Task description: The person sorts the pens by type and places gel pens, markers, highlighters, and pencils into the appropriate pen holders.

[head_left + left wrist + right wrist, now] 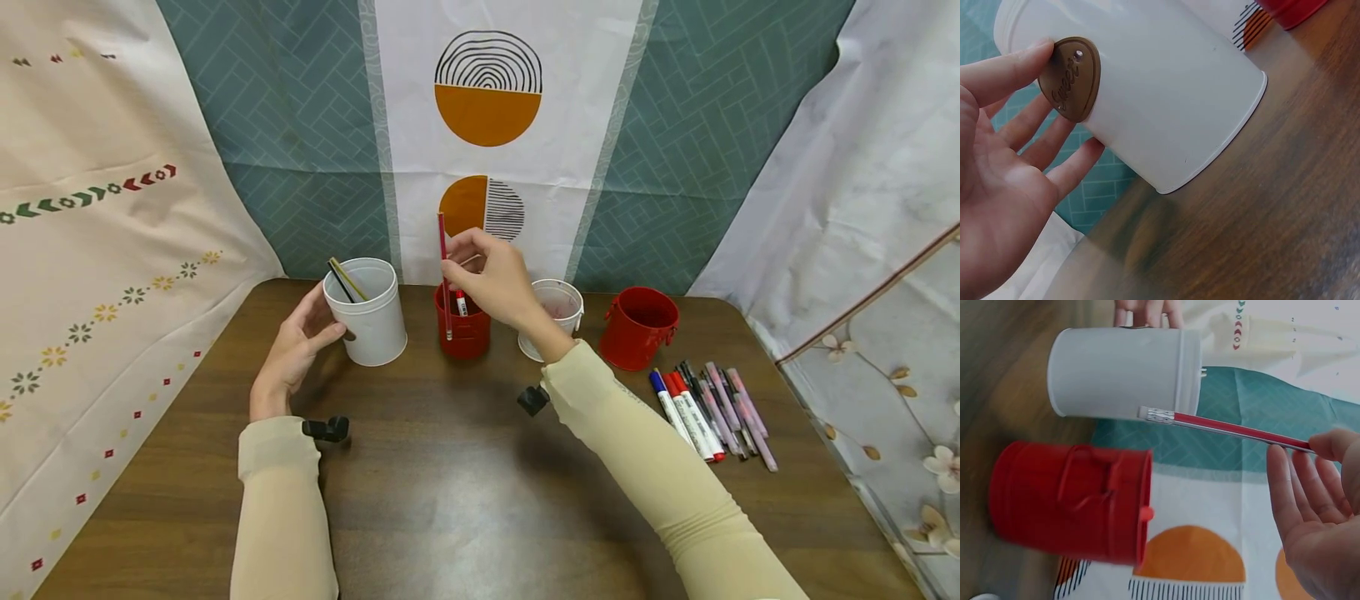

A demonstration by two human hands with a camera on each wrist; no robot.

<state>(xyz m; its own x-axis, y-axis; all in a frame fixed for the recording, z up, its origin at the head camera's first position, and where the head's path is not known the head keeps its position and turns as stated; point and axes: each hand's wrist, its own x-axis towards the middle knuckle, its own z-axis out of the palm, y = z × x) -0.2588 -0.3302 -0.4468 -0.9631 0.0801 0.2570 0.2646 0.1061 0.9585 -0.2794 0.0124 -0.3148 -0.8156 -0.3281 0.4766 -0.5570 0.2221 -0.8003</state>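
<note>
My right hand [491, 275] pinches a red pencil [1235, 429] near one end, its silver ferrule and eraser pointing down. In the head view the pencil is upright and overlaps the front of a small red pail [467, 340], which holds a marker with a red cap [461, 302]. The right wrist view has the eraser end above the pail's rim, beside the white bucket. My left hand [292, 354] holds this white bucket [375, 333] at its left side, thumb on the brown oval tag [1071, 78]. Several pencils [349, 282] lean inside the bucket.
Right of the red pail stand a smaller white pail [558, 300] and another red pail [637, 333]. Several markers and pens [697, 421] lie on the brown wooden table [450, 500] at the right. Patterned cloths [300, 125] hang behind the table.
</note>
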